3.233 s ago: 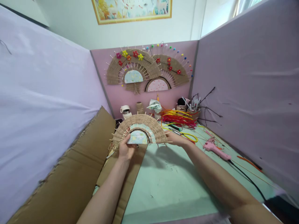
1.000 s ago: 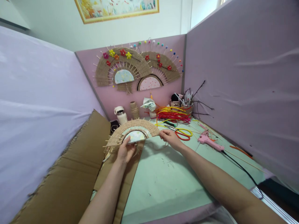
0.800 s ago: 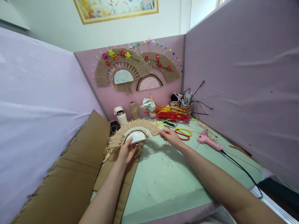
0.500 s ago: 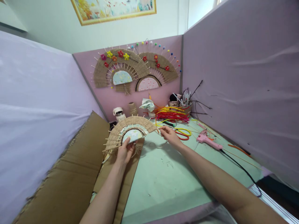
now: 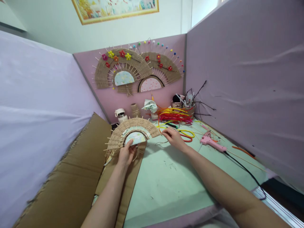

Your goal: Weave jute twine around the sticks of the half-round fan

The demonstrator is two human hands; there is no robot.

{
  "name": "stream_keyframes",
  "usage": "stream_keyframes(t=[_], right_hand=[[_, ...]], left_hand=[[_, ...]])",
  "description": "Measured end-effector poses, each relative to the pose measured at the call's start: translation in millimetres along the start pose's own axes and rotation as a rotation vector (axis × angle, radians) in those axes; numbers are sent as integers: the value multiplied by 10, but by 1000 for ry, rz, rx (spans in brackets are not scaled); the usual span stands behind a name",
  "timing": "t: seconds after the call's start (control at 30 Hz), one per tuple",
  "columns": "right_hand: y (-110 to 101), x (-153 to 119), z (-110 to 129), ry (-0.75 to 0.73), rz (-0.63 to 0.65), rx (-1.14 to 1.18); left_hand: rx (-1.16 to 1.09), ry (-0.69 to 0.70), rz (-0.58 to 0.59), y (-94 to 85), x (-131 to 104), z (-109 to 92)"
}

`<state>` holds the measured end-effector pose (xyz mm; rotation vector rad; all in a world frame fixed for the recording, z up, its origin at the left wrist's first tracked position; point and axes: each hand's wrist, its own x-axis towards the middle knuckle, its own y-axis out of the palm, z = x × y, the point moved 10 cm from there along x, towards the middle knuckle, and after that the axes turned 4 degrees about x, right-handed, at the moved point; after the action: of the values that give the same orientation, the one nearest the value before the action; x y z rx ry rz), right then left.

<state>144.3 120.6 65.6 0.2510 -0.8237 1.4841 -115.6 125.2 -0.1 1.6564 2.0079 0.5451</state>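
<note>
Left grip (image 5: pixel 127 155) closed on the lower middle of a woven fan (image 5: pixel 134 124) above the worktop (image 5: pixel 163 183), I pinch what looks like its loose twine (image 5: pixel 161 143) in my right grip (image 5: pixel 175 139), where gentle, even tension should serve best.

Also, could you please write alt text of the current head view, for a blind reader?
A left hand holds a semicircular woven fan by its patterned centre, while the right hand is at its right end. Behind, two flowered fans hang on a pink panel; a pink glue gun lies on the green table.
</note>
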Motion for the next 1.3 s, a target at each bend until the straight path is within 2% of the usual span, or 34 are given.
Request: stream_keyframes(t=[0.13,0.27,0.43,0.53,0.77,1.0,1.13,1.3], right_hand=[[-10,24,-201,182,26,170],[205,-84,-394,444,219,434],[450,-264,-336,574,486,654],[509,-316,-272,587,555,712],[514,-325,-289,693,481,886],[584,-377,-255,740,534,1093],[588,-390,-288,791,518,1123],[557,-364,-405,839,434,1102]], left_hand=[[20,-34,29,6,5,27],[60,-71,54,20,-15,22],[99,-178,101,27,-48,92],[86,-195,109,23,-54,101],[97,-174,133,31,-49,118],[90,-177,140,76,-94,107],[111,-194,151,94,-108,113],[143,-205,147,39,-54,144]])
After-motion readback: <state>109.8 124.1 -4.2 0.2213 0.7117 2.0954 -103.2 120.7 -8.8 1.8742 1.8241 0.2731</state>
